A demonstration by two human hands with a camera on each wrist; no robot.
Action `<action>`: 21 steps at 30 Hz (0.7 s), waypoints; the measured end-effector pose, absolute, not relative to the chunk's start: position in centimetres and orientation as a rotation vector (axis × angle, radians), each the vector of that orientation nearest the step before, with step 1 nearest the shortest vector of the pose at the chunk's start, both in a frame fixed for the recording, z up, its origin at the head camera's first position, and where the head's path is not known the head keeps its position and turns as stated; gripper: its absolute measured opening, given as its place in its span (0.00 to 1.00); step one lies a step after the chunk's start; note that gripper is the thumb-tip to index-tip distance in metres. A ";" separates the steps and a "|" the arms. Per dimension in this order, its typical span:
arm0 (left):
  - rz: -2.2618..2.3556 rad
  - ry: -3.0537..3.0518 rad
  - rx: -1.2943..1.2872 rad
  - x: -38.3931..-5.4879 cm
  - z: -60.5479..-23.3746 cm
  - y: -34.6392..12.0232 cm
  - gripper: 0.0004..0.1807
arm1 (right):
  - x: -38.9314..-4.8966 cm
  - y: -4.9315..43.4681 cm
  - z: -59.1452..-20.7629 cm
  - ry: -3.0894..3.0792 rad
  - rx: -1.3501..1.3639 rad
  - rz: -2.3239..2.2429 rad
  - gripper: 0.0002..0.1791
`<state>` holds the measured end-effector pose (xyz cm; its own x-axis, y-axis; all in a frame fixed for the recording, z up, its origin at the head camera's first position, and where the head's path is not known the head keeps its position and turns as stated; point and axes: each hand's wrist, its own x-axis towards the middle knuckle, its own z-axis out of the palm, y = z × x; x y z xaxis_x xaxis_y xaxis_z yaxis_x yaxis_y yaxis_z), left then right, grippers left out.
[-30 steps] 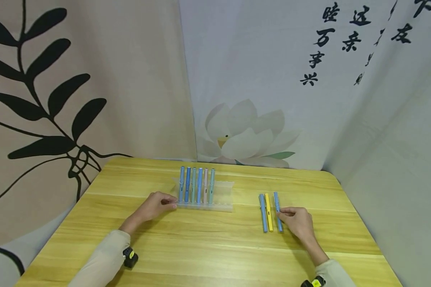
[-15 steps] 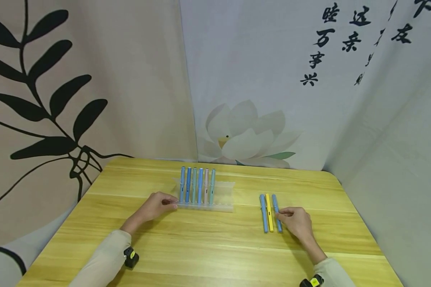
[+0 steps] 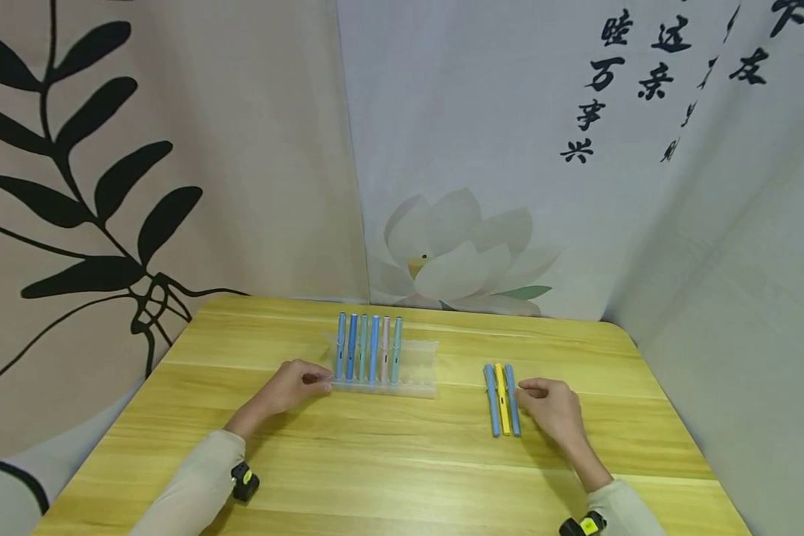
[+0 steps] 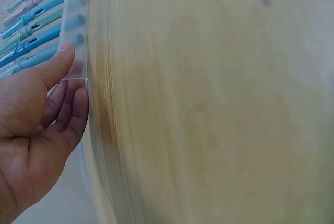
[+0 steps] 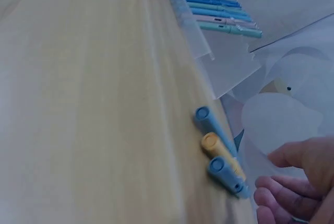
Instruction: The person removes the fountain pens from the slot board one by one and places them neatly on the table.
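At the left end of a clear plastic pen stand [image 3: 415, 370], my left hand [image 3: 289, 385] pinches the corner between thumb and fingers, as the left wrist view shows. Several capped pens, blue, green and pink [image 3: 385, 350], stand in a row in its left part. To the right, a yellow pen [image 3: 502, 402] lies between a left blue pen [image 3: 492, 402] and a right blue pen [image 3: 512, 402], side by side on the table. My right hand [image 3: 554, 409] is right beside the right blue pen. In the right wrist view its thumb and fingers [image 5: 289, 198] are parted with nothing between them.
The wooden table [image 3: 388, 469] ends at a back edge against a printed cloth [image 3: 482, 149] with a lotus and black characters. Another cloth with dark leaves hangs at the left. Both wrists carry small black devices [image 3: 244, 482].
The right blue pen has moved left, up against the yellow pen, pushed along by my right hand. That hand has now let go of it. My left hand stays at the stand.
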<state>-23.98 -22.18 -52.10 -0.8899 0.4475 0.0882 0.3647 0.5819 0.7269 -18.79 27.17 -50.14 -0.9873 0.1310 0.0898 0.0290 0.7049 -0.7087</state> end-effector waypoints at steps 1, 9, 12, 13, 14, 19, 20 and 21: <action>1.201 2.701 0.693 -24.0 -52.1 -22.2 0.16 | -18.9 27.0 -49.9 -2.770 -0.111 1.163 0.13; 1.196 2.707 0.682 -23.9 -52.2 -22.6 0.15 | -19.6 24.8 -48.6 -2.674 0.085 1.280 0.17; 1.189 2.714 0.672 -23.8 -52.1 -22.6 0.15 | -20.0 23.9 -48.6 -2.638 0.177 1.321 0.17; 1.187 2.716 0.668 -23.8 -52.1 -22.7 0.15 | -20.1 23.7 -48.6 -2.626 0.205 1.336 0.16; 1.187 2.716 0.665 -23.8 -52.1 -22.7 0.15 | -20.2 23.4 -48.6 -2.612 0.232 1.353 0.16; 1.194 2.698 0.678 -23.9 -52.1 -22.5 0.17 | -20.7 22.1 -48.9 -2.559 0.323 1.413 0.15; 1.194 2.697 0.678 -23.9 -52.1 -22.5 0.17 | -20.8 21.7 -49.0 -2.555 0.329 1.423 0.16; 1.193 2.698 0.679 -24.0 -52.1 -22.4 0.17 | -20.9 21.4 -49.1 -2.553 0.333 1.435 0.16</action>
<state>-23.97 -22.44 -52.13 -0.8931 0.4437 0.0744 0.3537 0.5903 0.7256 -20.88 21.35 -49.15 -0.9559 -0.1001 0.2760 -0.2879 0.5051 -0.8137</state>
